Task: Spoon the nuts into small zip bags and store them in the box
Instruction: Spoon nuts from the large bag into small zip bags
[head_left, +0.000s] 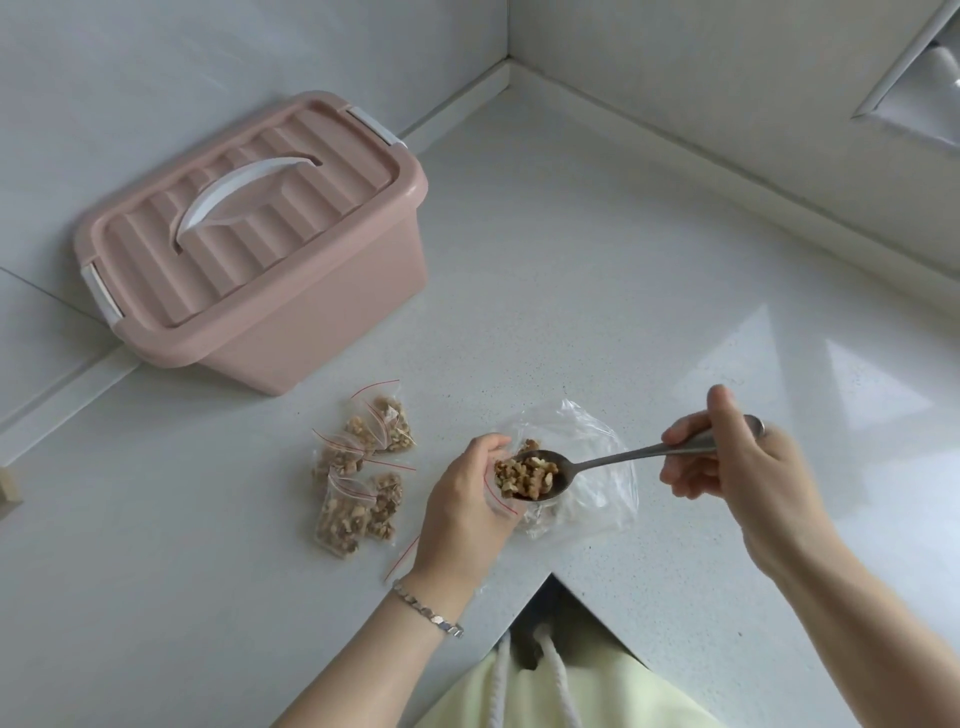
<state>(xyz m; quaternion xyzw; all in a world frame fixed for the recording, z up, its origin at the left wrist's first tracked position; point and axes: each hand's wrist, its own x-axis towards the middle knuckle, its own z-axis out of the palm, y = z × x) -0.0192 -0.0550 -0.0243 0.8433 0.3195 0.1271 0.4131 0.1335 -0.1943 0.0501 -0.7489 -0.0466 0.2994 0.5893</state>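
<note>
Head view: right fingers (688, 435) grip spoon (613, 460), left fingers (488, 447) hold bag (492, 496).

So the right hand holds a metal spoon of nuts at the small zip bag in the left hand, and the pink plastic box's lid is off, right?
No: the head view shows the pink plastic box with its ribbed lid on. The right hand, metal spoon, left hand and small zip bag are as said.
</note>
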